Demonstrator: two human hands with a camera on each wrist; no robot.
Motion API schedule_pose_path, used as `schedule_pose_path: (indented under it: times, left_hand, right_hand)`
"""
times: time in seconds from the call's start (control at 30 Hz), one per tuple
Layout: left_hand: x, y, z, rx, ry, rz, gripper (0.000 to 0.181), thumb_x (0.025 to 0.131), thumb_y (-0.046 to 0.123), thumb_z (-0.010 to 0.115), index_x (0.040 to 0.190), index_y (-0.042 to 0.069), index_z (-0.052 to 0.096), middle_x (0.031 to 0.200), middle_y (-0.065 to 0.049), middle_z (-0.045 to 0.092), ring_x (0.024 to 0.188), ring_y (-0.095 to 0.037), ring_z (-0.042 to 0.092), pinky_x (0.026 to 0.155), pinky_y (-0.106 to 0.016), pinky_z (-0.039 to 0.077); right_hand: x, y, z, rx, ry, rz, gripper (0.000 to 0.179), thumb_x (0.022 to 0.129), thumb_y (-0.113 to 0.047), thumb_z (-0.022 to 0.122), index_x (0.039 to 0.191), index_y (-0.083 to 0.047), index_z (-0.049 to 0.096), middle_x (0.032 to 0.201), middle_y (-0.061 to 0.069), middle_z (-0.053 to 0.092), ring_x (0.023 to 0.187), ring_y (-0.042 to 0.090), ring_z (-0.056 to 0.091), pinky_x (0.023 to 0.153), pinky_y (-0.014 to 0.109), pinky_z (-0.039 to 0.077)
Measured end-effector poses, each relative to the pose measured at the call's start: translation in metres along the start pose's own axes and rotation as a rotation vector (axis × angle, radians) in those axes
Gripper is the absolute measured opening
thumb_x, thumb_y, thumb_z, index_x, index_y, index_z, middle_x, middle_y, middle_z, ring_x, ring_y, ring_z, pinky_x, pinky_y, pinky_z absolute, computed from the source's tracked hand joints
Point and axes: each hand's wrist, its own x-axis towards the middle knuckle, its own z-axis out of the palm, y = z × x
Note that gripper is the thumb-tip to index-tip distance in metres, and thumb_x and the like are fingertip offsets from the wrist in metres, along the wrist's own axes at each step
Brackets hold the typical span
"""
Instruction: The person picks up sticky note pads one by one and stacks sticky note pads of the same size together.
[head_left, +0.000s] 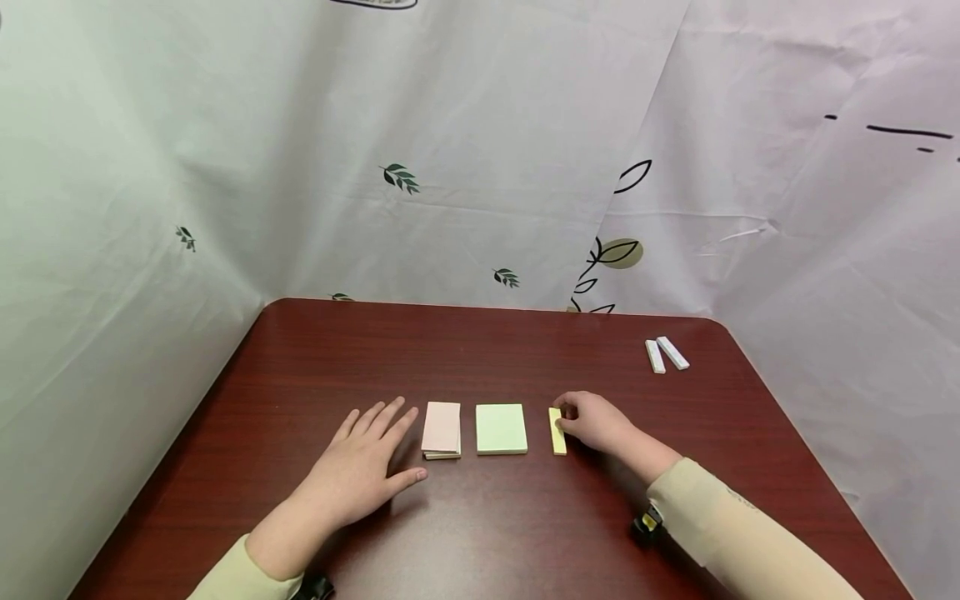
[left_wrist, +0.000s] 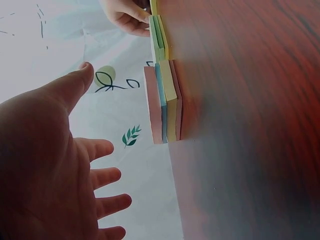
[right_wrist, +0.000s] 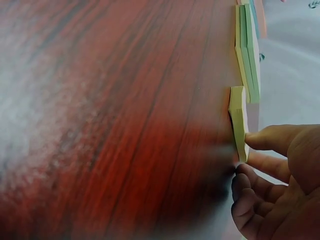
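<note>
My right hand (head_left: 596,421) pinches a narrow yellow sticky-note pad (head_left: 557,432) between thumb and fingers; in the right wrist view the yellow pad (right_wrist: 238,120) is close to the tabletop. To its left lies a square stack of green sticky notes (head_left: 501,429), with a yellow layer underneath. Further left is a stack of rectangular pads (head_left: 441,427), pink on top; the left wrist view shows its blue, cream and pink layers (left_wrist: 162,102). Beside that stack my left hand (head_left: 358,471) is spread with straight fingers and holds nothing, its palm visible in the left wrist view.
Two narrow white pads (head_left: 663,355) lie at the back right of the dark red wooden table (head_left: 450,350). White curtains with leaf prints (head_left: 465,125) hang behind the table and along both sides.
</note>
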Motion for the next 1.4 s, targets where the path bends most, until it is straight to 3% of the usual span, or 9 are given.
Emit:
schedule_pose_path:
  times: [0.7,0.87,1.1,1.27,1.4]
  left_hand:
    - [0.003,0.002,0.0,-0.005,-0.006,0.003,0.085,0.086,0.064,0.064,0.151,0.013,0.043,0.157,-0.011,0.036,0.141,-0.038,0.036,0.113,-0.059,0.022]
    - [0.003,0.002,0.0,-0.005,-0.013,0.004,0.085,0.086,0.064,0.064,0.151,0.013,0.043,0.157,-0.011,0.036,0.141,-0.038,0.036,0.112,-0.059,0.023]
    - [0.004,0.001,0.002,-0.01,-0.016,-0.005,0.085,0.087,0.063,0.063,0.152,0.014,0.041,0.158,-0.011,0.034,0.141,-0.038,0.034,0.112,-0.059,0.024]
    - [0.005,0.0,0.002,-0.006,-0.015,-0.007,0.085,0.087,0.063,0.062,0.153,0.015,0.04,0.158,-0.011,0.033,0.141,-0.038,0.034,0.113,-0.059,0.023]
    - [0.006,0.0,0.001,-0.003,-0.01,-0.008,0.085,0.088,0.063,0.062,0.153,0.014,0.039,0.158,-0.011,0.032,0.142,-0.039,0.034,0.113,-0.059,0.023]
  right_hand:
    - [-0.003,0.004,-0.003,0.026,0.011,-0.015,0.028,0.091,-0.017,0.07,0.116,-0.006,0.065,0.084,-0.002,0.057,0.074,0.012,0.051,0.068,0.033,0.043]
    - [-0.009,0.006,-0.006,0.001,0.009,-0.07,0.029,0.093,-0.023,0.068,0.117,-0.007,0.065,0.089,-0.002,0.058,0.08,0.013,0.052,0.072,0.034,0.045]
    - [-0.026,0.011,-0.015,-0.127,0.093,-0.217,0.039,0.096,-0.035,0.065,0.124,-0.008,0.064,0.117,0.005,0.064,0.107,0.022,0.061,0.092,0.046,0.047]
    - [-0.041,0.021,-0.022,-0.216,0.148,-0.279,0.058,0.098,-0.044,0.059,0.142,-0.007,0.052,0.141,0.012,0.054,0.134,0.032,0.046,0.107,0.055,0.035]
    - [-0.053,0.028,-0.028,-0.26,0.186,-0.31,0.065,0.098,-0.048,0.057,0.148,-0.009,0.045,0.149,0.013,0.046,0.142,0.035,0.034,0.112,0.054,0.027]
